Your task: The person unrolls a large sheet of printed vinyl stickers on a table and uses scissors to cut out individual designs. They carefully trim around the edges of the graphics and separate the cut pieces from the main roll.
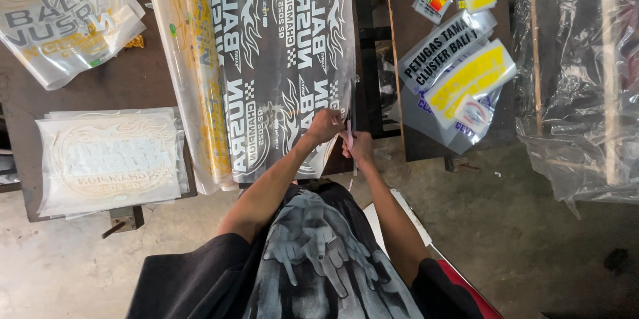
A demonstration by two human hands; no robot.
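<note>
A large clear film [279, 59] printed with white flame-and-lettering designs lies across a dark table [133, 82]. My left hand [324, 126] pinches the film's right edge near the table's front. My right hand [360, 146] is just beside it, closed on a small pink tool [349, 134] that I cannot make out clearly. A narrow clear strip [353, 99] runs up from between the two hands along the film's edge. The hands nearly touch.
A stack of white printed sheets [110, 159] lies front left, and bagged prints [60, 19] back left. A second dark table [413, 132] on the right carries yellow and white stickers [466, 76]. Crumpled clear plastic over a wooden frame [579, 92] stands far right, on a concrete floor [519, 226].
</note>
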